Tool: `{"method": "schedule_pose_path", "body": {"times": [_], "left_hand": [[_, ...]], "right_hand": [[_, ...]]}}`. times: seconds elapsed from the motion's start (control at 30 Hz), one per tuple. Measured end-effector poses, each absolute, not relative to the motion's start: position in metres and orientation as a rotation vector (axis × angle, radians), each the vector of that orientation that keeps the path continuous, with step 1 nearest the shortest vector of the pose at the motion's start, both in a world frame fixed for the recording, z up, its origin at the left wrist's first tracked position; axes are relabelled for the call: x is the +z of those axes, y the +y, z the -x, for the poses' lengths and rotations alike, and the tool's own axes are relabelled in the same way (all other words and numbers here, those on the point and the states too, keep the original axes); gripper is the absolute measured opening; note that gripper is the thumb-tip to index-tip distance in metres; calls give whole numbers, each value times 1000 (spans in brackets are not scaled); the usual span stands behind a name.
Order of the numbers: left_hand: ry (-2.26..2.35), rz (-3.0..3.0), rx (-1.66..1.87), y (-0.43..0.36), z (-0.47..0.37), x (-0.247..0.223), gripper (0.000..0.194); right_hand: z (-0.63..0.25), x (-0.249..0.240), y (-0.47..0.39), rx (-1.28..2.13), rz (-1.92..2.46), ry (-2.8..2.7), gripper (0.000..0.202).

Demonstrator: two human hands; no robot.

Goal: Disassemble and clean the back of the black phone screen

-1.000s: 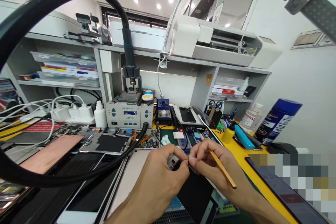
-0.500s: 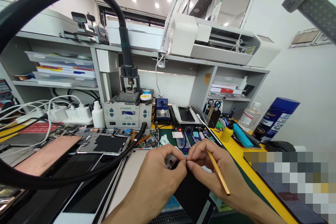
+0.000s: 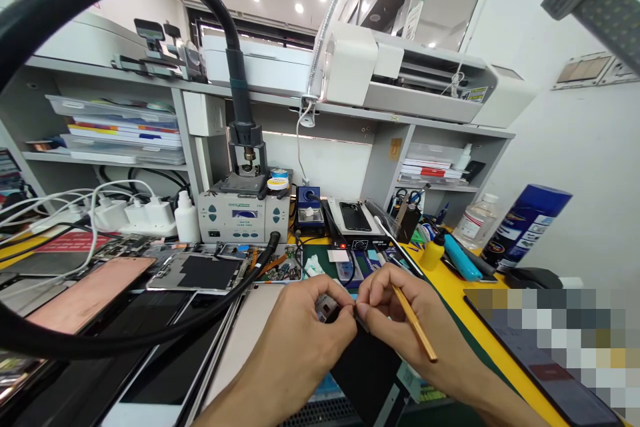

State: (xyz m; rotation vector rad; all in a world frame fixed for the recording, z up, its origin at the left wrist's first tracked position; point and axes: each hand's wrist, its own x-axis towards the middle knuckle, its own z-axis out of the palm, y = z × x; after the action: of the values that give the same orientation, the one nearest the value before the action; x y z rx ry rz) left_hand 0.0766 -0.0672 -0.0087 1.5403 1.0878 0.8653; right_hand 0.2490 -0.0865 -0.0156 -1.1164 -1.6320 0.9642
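Note:
My left hand (image 3: 313, 337) is closed in a pinch, thumb and forefinger meeting at something too small to make out. Just beside it, my right hand (image 3: 417, 320) has its thumb and forefinger pressed together at the same spot. A slim gold pen-like tool (image 3: 415, 325) is tucked in the right hand, slanting back over it; its tip is hidden. Beneath both hands lies a flat black panel (image 3: 367, 367) with a silver strip near its lower end. A small part with a dark square (image 3: 326, 307) shows through the gap in my left hand's fingers.
A grey hot-air station (image 3: 243, 219) stands behind, its black hose (image 3: 165, 340) looping across the left. Phone screens and a pink-gold back panel (image 3: 95, 295) lie at the left. A yellow bottle (image 3: 432, 251), a clear bottle (image 3: 476, 220) and a blue spray can (image 3: 526, 227) are at the right.
Both hands stay almost in place. The right fingertips have shifted slightly, and the gold tool has tipped a little, its lower end rising and moving left.

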Motion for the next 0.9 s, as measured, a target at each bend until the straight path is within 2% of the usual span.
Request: {"method": "schedule_pose_path", "body": {"times": [0.9], "left_hand": [[1125,-1655,794,-66,-72,-8,12]], "right_hand": [[-251,-19,-86,1005,1084,-1647,21]]}}
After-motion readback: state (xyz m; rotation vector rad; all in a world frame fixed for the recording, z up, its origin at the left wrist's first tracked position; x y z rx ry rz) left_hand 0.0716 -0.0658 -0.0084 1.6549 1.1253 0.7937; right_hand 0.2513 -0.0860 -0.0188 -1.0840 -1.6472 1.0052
